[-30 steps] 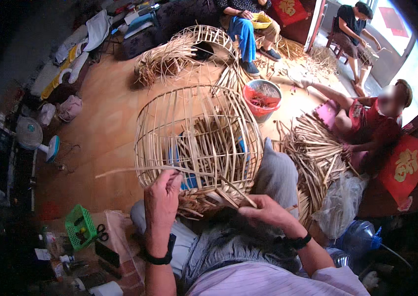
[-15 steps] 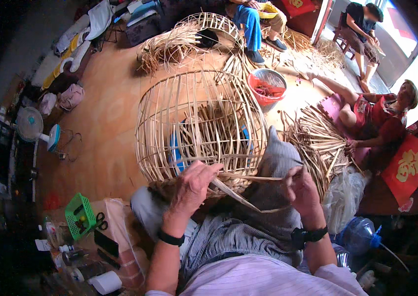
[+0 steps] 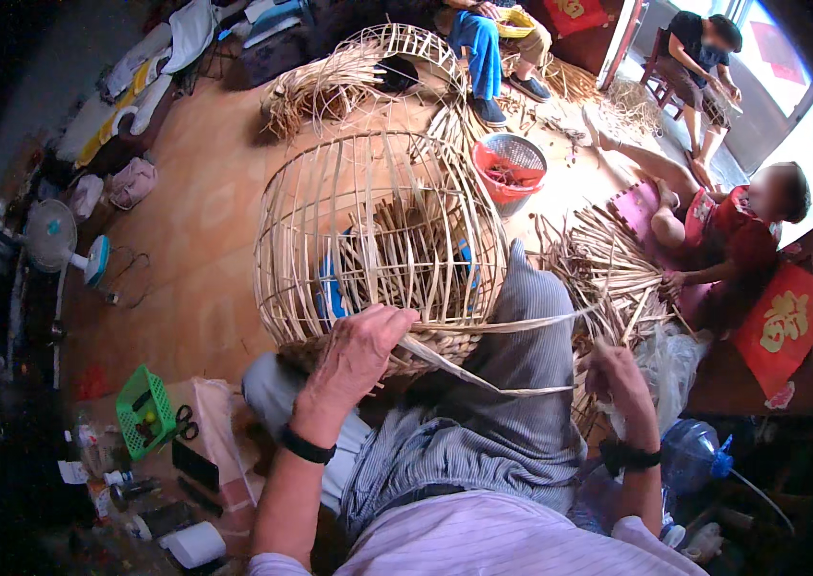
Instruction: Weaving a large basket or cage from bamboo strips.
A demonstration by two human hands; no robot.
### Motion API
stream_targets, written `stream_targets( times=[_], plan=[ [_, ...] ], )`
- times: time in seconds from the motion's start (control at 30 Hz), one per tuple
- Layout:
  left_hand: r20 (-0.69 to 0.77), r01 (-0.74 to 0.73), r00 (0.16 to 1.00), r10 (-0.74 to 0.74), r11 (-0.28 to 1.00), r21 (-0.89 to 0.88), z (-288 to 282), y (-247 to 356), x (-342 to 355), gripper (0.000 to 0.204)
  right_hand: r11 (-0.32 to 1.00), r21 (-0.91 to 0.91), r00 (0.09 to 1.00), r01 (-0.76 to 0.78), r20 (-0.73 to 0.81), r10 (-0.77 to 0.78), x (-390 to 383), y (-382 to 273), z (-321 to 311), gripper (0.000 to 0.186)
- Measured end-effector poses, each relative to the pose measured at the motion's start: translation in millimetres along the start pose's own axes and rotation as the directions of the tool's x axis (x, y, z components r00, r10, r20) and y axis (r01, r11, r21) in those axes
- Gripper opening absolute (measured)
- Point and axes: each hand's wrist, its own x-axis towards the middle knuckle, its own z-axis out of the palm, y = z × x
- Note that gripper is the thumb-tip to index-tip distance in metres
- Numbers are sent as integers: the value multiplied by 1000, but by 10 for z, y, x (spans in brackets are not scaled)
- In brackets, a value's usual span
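Observation:
In front of my lap stands a round basket frame (image 3: 277, 240) of thin pale upright stakes, with a thick braided band (image 3: 450, 348) low on its near side. My left hand (image 3: 358, 350) is closed at this band, pinching dried plant strips. One strip (image 3: 531, 324) runs right from there and its far end sticks out over my knee. A second strip (image 3: 483, 384) sags below and leads toward my right hand (image 3: 622, 379). The fingers of that hand are curled in, off to the right of my knee; their grip on the strip's end is partly hidden.
Loose dried strips (image 3: 608, 269) lie in a pile right of my knee, beside a seated person in red (image 3: 747, 230). A red and grey bucket (image 3: 512, 173) stands behind the basket. At the left are a green plastic basket (image 3: 143, 413), scissors (image 3: 186, 422) and a fan (image 3: 49, 233).
My right hand has moved right and slightly down, away from the basket. The upper strip's end has swung up and now stands clear of that hand. My left hand stays at the band.

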Motion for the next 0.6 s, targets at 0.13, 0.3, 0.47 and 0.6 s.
stream_targets(
  times=[0.13,0.3,0.47,0.6],
  plan=[
    [58,48,997,-45,998,-50,35,2,68,25,948,126,946,293,107,-306,-61,-124,573,34],
    [125,122,986,-111,989,-82,-50,40,127,22,270,-606,493,749,236,-837,477,-617,1478,33],
    [128,205,973,-194,976,-76,27,84,160,16,45,-703,459,710,413,-787,713,-723,1713,31],
    [20,308,951,-307,946,-98,152,154,159,13,1,-673,421,740,461,-781,747,-796,1698,24]
  ],
)
